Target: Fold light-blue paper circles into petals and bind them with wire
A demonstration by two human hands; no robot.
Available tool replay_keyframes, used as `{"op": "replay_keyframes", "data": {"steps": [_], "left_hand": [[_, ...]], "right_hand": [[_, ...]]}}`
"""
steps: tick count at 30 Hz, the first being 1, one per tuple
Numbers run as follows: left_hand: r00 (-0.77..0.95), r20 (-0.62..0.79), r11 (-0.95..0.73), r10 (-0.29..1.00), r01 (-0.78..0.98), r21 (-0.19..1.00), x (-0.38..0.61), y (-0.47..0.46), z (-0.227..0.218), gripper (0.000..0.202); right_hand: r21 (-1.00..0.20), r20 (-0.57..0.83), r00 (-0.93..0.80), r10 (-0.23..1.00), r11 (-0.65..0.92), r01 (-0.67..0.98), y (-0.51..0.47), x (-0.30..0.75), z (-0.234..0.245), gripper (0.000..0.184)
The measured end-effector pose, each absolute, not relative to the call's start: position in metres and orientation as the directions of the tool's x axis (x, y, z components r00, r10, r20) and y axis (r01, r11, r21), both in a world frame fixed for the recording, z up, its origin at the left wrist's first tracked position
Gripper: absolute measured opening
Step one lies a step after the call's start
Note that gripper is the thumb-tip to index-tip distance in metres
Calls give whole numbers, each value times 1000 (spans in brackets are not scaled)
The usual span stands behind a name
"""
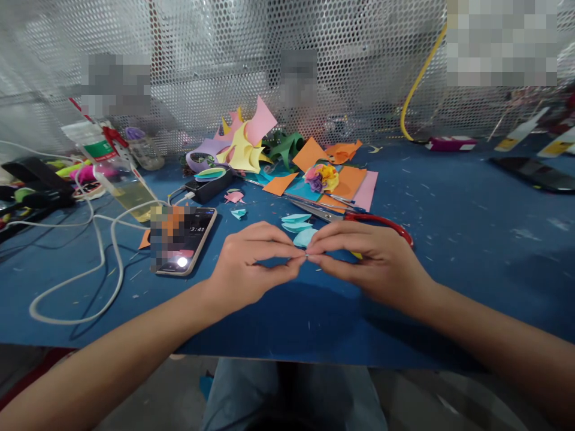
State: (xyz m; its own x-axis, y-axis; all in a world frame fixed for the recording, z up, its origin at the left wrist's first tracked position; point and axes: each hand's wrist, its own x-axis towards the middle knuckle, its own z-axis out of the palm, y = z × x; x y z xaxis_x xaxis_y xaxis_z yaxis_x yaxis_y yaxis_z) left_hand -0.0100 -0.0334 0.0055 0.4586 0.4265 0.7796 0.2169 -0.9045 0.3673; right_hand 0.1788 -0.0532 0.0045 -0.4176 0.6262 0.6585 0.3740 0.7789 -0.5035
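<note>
Over the front middle of the blue table, my left hand point(260, 257) and my right hand point(371, 254) meet fingertip to fingertip. Both pinch at the same spot, where only a tiny pale bit shows; what it is I cannot make out. Just behind the fingertips are light blue paper petals point(297, 227), one of them partly covered by my right fingers. Red-handled scissors point(380, 222) lie beyond my right hand, blades pointing left. A crumpled multicoloured paper flower point(321, 178) rests on the paper sheets farther back.
A phone point(197, 239) lies to the left, near a looped white cable point(114, 275) and a bottle of yellowish liquid point(130, 194). Orange paper point(351, 181) and other coloured offcuts are heaped at the back, before a perforated metal screen point(215, 54). A dark phone-like slab point(534, 173) lies far right.
</note>
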Motion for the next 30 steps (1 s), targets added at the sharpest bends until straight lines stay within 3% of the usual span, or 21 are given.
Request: {"op": "replay_keyframes", "data": {"steps": [6,16,21,25,30], "left_hand": [[430,790,-899,437,203,387,-9,-36,6,8],[390,726,-820,567,184,542,-11,-37,7,7],[365,618,-701,696,161,695,-11,-40,6,6],[346,477,-531,808,74,844,-10,-41,5,5],[374,454,-528,809,123,840,-10,-41,7,9]], "right_hand": [[-483,689,-387,613,786,387,-55,179,3,11],[-506,690,-313,653,744,437,-55,179,9,11],[-616,649,-242,721,685,389,-54,177,2,4],[-746,559,-218,800,600,290,-49,177,-3,11],[-700,565,-235,791,611,370,-51,179,1,6]]}}
